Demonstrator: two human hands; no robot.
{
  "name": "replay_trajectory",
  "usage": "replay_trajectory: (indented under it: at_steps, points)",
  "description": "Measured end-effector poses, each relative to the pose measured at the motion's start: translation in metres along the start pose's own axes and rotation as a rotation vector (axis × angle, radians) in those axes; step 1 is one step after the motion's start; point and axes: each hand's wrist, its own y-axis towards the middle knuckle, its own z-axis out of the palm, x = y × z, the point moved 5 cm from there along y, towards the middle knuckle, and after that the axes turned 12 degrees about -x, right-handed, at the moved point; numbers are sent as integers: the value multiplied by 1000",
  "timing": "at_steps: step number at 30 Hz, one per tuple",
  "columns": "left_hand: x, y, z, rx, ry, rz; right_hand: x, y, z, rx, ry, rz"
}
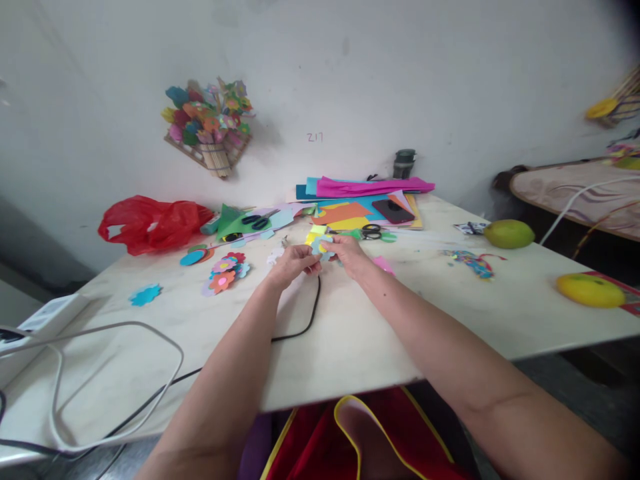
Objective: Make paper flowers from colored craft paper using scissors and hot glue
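Both hands meet above the middle of the table around a pale blue paper flower [318, 249] with a yellow centre. My left hand [296, 262] pinches its left edge between thumb and fingers. From the other side, my right hand [347, 253] grips it, the thumb close to the yellow centre. Just behind the hands lie yellow paper [315, 233] and green-handled scissors [371, 232]. To the left, a small pile of finished-looking paper flowers [223, 281] lies near a single blue paper flower [145, 295]. A pink paper piece [384, 265] sits right of my right wrist.
A red plastic bag [155, 223], dark scissors [256, 221], coloured paper sheets [345, 215] and a phone [393, 211] are at the back. Two mangoes, one green [509, 234] and one yellow [590, 291], lie right. A white cable [170, 340] and power strip [45, 323] occupy the left.
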Motion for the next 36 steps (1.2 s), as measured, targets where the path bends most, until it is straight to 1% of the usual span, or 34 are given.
replay_trajectory:
  at_steps: [3,7,12,15,19,22,26,28,36]
  points:
    - [0,0,0,-11,-12,3,1,0,0,15,-2,10]
    - [2,2,-3,-33,-67,-1,1,-1,2,70,31,57]
    - [5,4,-4,-65,-130,-6,1,-1,0,55,41,74]
    - [7,5,-3,-71,-122,-14,0,0,0,33,12,59]
    - [8,4,-2,-51,-84,-27,0,1,-1,4,-34,10]
    - [7,4,-5,-86,-113,-36,1,2,-2,13,-63,-11]
    - [4,5,-7,-116,-133,-14,1,0,-1,72,-51,45]
    - [3,5,-7,-122,-124,-5,0,0,-1,77,-28,63]
    - [6,6,-2,-70,-63,-8,-4,2,0,62,-56,32]
